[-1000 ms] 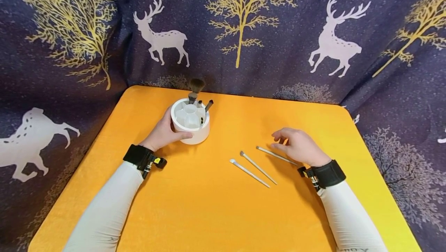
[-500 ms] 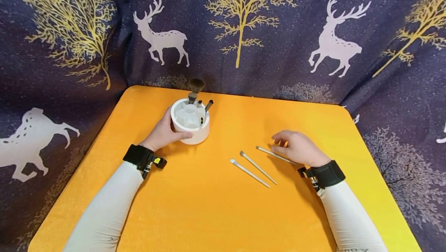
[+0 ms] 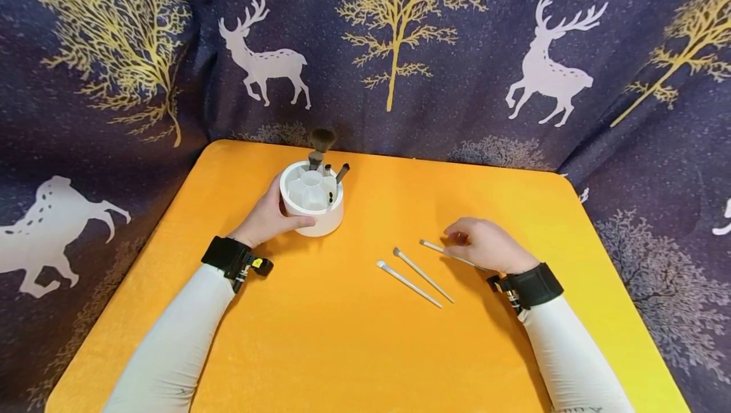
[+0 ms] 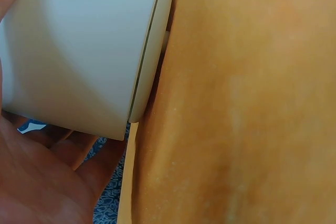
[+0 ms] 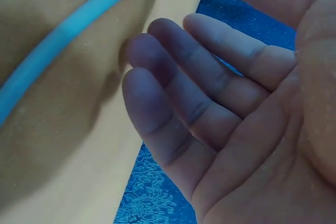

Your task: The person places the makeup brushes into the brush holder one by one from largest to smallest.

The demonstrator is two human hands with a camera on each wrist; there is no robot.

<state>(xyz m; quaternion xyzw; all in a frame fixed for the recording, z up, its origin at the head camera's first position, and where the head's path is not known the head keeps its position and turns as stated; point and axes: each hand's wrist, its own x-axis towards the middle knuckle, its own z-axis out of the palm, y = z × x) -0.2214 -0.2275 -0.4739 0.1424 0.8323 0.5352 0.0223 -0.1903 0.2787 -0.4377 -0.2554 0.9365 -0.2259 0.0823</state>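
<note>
Compartments (image 3: 311, 200) and dark bristles (image 3: 322, 140) in the smooth white cylindrical holder (image 3: 329, 222) show only from above; the left wrist view adds its thin base disc (image 4: 152, 56) on orange cloth (image 4: 241, 98). The left hand (image 3: 268, 215) curls round it; the right hand (image 3: 490, 246), fingers loosely bent, holding nothing, hovers near a slim pale-handled brush (image 3: 434, 247).

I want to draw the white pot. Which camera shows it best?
The head view: you see the white pot from above, with its open top and the brushes sticking out. The left wrist view shows only part of its outside, up close; the right wrist view doesn't show it.
</note>
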